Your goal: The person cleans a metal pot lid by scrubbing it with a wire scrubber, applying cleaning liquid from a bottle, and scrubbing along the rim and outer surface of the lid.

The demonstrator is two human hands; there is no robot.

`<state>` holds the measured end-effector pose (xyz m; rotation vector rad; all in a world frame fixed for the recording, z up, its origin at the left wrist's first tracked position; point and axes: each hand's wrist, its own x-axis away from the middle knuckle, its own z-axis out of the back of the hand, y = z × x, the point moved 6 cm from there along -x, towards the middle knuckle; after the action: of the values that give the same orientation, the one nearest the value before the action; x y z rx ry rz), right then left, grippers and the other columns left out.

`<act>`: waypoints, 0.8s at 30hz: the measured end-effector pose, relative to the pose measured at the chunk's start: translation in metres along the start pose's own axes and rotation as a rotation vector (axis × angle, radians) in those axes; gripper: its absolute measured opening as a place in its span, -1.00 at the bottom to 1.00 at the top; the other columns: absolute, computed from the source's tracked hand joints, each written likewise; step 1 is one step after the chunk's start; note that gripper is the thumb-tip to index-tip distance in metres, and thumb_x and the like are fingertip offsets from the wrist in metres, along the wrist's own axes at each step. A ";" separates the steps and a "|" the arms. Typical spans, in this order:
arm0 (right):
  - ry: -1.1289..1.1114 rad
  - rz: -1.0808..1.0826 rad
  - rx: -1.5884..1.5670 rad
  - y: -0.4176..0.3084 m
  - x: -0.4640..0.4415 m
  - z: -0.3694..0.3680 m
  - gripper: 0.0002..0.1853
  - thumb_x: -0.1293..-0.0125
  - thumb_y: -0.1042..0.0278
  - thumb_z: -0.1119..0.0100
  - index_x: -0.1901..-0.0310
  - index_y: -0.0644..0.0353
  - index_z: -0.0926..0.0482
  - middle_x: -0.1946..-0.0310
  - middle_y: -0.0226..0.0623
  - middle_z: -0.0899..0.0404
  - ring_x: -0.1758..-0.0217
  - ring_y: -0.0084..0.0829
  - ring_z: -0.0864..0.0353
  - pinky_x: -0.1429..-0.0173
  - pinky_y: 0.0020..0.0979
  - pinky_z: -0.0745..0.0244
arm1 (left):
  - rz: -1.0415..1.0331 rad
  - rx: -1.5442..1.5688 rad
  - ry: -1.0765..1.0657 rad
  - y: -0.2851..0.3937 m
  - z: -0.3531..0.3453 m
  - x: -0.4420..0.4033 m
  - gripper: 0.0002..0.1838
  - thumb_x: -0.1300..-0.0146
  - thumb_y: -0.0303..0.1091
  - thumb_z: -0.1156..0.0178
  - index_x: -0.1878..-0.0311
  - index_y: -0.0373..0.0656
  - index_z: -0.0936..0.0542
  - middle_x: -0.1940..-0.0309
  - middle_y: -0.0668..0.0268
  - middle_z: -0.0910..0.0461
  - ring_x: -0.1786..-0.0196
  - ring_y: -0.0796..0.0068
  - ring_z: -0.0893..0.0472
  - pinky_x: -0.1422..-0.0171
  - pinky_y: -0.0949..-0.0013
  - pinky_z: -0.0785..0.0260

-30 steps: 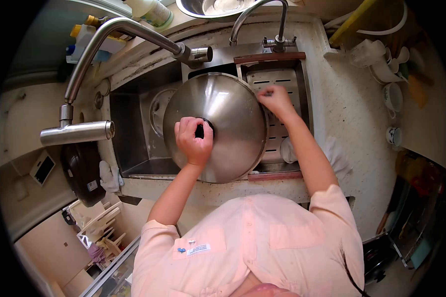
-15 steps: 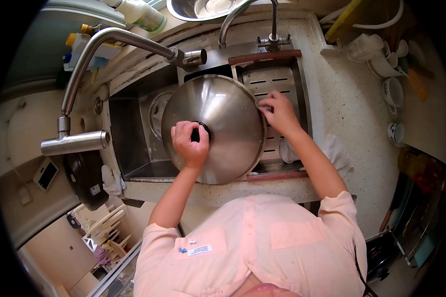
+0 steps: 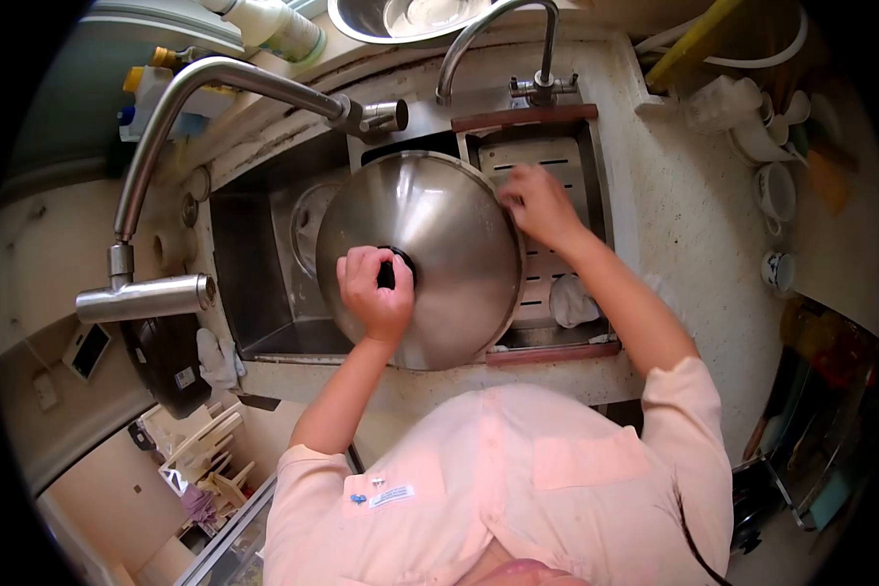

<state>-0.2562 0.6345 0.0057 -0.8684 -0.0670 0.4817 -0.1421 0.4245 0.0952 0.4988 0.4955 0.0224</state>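
Observation:
A large domed steel pot lid (image 3: 439,283) is held over the double sink, its outer face turned up to me. The fingers of my left hand (image 3: 373,288) are wrapped round the lid's black knob (image 3: 395,266). My right hand (image 3: 542,210) is at the upper right of the lid's rim, fingers curled and pressed together. Motion blurs its fingertips, and what they hold, if anything, cannot be made out. Below my right forearm, a white cloth (image 3: 572,301) lies in the right basin.
The sink (image 3: 254,264) has a slotted steel tray (image 3: 557,161) in its right basin. A large swing faucet (image 3: 146,298) reaches over the left side, and a second faucet (image 3: 545,86) stands behind. Cups (image 3: 774,190) line the right counter. A steel bowl (image 3: 361,24) sits at the back.
My right hand has moved slightly up and left along the lid's rim, and its fingers are now blurred. My left hand keeps its grip on the knob. More of the white cloth shows.

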 end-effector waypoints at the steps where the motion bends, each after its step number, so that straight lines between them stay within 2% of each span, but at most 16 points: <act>1: 0.039 0.003 -0.022 0.001 -0.009 -0.005 -0.91 0.00 0.54 -0.25 0.40 0.20 -0.66 0.36 -0.21 -0.52 0.16 -0.13 -0.49 0.09 -0.23 -0.43 | 0.004 -0.002 0.001 0.000 0.000 -0.001 -0.93 0.05 -0.45 -0.22 0.49 -0.13 -0.51 0.46 0.26 -0.49 0.37 0.20 -0.42 0.24 0.24 -0.26; 4: 0.136 0.004 -0.076 0.005 -0.024 -0.014 -0.91 -0.01 0.54 -0.22 0.40 0.19 -0.66 0.35 -0.21 -0.52 0.18 -0.13 -0.49 0.11 -0.21 -0.43 | -0.005 -0.002 0.020 -0.001 -0.001 -0.004 -0.93 0.05 -0.45 -0.21 0.49 -0.13 -0.50 0.46 0.26 -0.49 0.37 0.20 -0.42 0.23 0.25 -0.26; 8: 0.131 -0.118 -0.064 -0.005 0.053 0.001 -0.88 0.02 0.57 -0.20 0.39 0.19 -0.64 0.37 -0.21 -0.48 0.22 -0.11 -0.46 0.14 -0.18 -0.43 | 0.001 0.003 0.021 -0.002 -0.001 -0.001 -0.93 0.05 -0.44 -0.22 0.49 -0.14 -0.51 0.46 0.26 -0.48 0.37 0.20 -0.41 0.23 0.24 -0.25; 11: 0.168 -0.118 -0.092 -0.025 0.107 0.001 -0.86 0.06 0.63 -0.22 0.39 0.24 -0.61 0.42 -0.20 -0.45 0.27 -0.13 -0.46 0.19 -0.22 -0.41 | -0.003 0.011 0.006 0.003 0.000 -0.003 -0.94 -0.01 -0.48 -0.19 0.47 -0.16 -0.49 0.44 0.24 -0.48 0.35 0.20 -0.40 0.21 0.25 -0.25; 13: 0.201 -0.140 -0.092 -0.030 0.114 -0.005 -0.86 0.07 0.65 -0.22 0.41 0.25 -0.61 0.41 -0.20 -0.44 0.27 -0.13 -0.45 0.18 -0.19 -0.41 | -0.004 0.006 0.004 0.002 0.000 -0.003 -0.94 -0.01 -0.47 -0.20 0.48 -0.16 -0.49 0.44 0.24 -0.48 0.35 0.20 -0.41 0.21 0.25 -0.25; 18: 0.321 -0.125 -0.122 -0.010 0.051 -0.001 -0.90 0.02 0.59 -0.24 0.40 0.24 -0.63 0.42 -0.19 -0.47 0.26 -0.13 -0.47 0.18 -0.21 -0.41 | -0.012 -0.008 0.002 0.002 0.001 -0.001 -0.94 -0.02 -0.47 -0.20 0.47 -0.17 -0.49 0.45 0.24 -0.47 0.35 0.20 -0.42 0.20 0.25 -0.25; 21: 0.240 -0.173 -0.048 -0.023 0.094 -0.003 -0.89 0.02 0.59 -0.24 0.40 0.25 -0.64 0.43 -0.19 -0.47 0.26 -0.13 -0.47 0.17 -0.20 -0.41 | -0.030 -0.006 0.011 0.001 -0.002 -0.005 -0.94 -0.01 -0.46 -0.20 0.48 -0.16 -0.50 0.45 0.24 -0.48 0.35 0.20 -0.42 0.21 0.25 -0.26; 22: 0.260 -0.208 -0.146 -0.029 0.108 -0.002 -0.89 0.03 0.59 -0.24 0.40 0.25 -0.63 0.44 -0.20 -0.47 0.27 -0.13 -0.47 0.17 -0.21 -0.41 | -0.032 -0.004 0.022 0.001 -0.002 -0.006 -0.94 0.01 -0.45 -0.20 0.49 -0.15 -0.50 0.45 0.25 -0.48 0.35 0.20 -0.42 0.21 0.25 -0.26; 24: 0.292 -0.189 -0.100 -0.022 0.098 -0.003 -0.89 0.02 0.58 -0.25 0.39 0.24 -0.64 0.44 -0.21 -0.47 0.28 -0.13 -0.47 0.16 -0.21 -0.41 | -0.025 -0.009 0.024 0.001 0.000 0.000 -0.94 0.03 -0.44 -0.20 0.49 -0.14 -0.50 0.46 0.26 -0.48 0.36 0.20 -0.43 0.22 0.25 -0.26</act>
<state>-0.1600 0.6624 0.0069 -1.0125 0.0944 0.1732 -0.1422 0.4253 0.0962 0.4839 0.5244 0.0067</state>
